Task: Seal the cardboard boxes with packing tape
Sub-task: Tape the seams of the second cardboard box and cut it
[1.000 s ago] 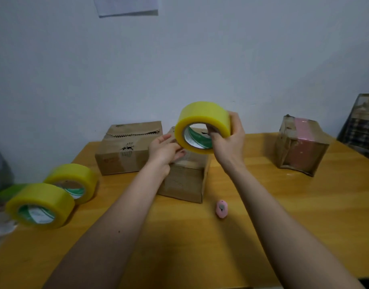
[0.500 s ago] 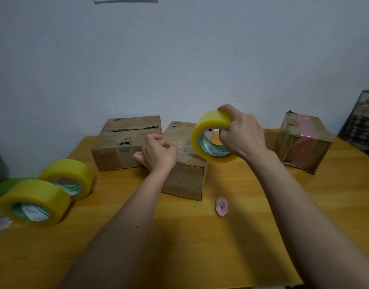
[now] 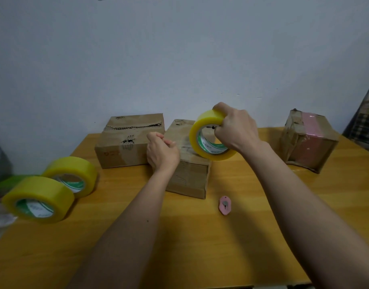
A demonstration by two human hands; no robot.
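Your right hand [image 3: 235,130] grips the yellow tape roll [image 3: 208,136], fingers curled over its rim and through the core, holding it tilted above the top right side of the middle box [image 3: 189,176]. Your left hand [image 3: 161,152] is curled closed at that box's upper left edge; its fingertips seem to pinch something there, though you cannot tell from this view whether it is the tape end. The middle box sits near the centre of the bench [image 3: 200,247], just beside a wider box [image 3: 127,140] at the back left, whose top shows a torn perforated strip. A third box [image 3: 306,142], carrying a band of pink tape, stands well apart on the right. Two spare yellow rolls lie on their sides at the left: the near roll [image 3: 38,199] touches the far roll [image 3: 72,176] behind it. A small pink cutter [image 3: 224,205] lies flat on the bench, near the front of the middle box and between your forearms
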